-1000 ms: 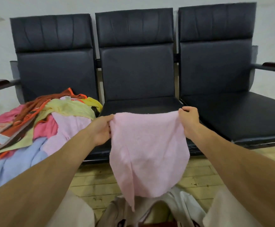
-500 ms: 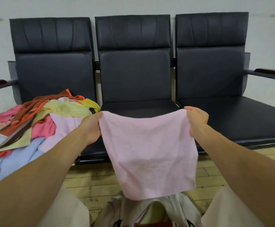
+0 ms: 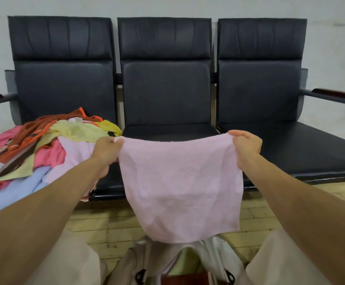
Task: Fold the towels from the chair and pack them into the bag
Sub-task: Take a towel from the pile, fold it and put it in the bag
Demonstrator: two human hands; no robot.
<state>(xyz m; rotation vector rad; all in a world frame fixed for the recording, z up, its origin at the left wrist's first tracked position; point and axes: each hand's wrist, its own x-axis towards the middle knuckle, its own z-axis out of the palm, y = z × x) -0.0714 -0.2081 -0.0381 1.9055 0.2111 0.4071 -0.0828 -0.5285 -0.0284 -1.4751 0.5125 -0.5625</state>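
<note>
A light pink towel (image 3: 180, 188) hangs spread flat in front of the middle seat. My left hand (image 3: 106, 151) pinches its top left corner and my right hand (image 3: 246, 145) pinches its top right corner, both held level. Its lower edge hangs just above the open white bag (image 3: 214, 256) on the floor between my knees. Folded pale green and pink cloth shows inside the bag. A heap of loose towels (image 3: 44, 149) in pink, yellow, orange, brown and light blue covers the left seat.
A row of three black padded chairs (image 3: 165, 93) stands against a pale wall, with armrests at both ends. The middle and right seats (image 3: 303, 149) carry nothing. Wooden plank floor (image 3: 110, 225) lies below.
My hands moved apart and the pink towel, bunched and drooping a second ago, now hangs stretched out flat. The view shifted slightly lower and left.
</note>
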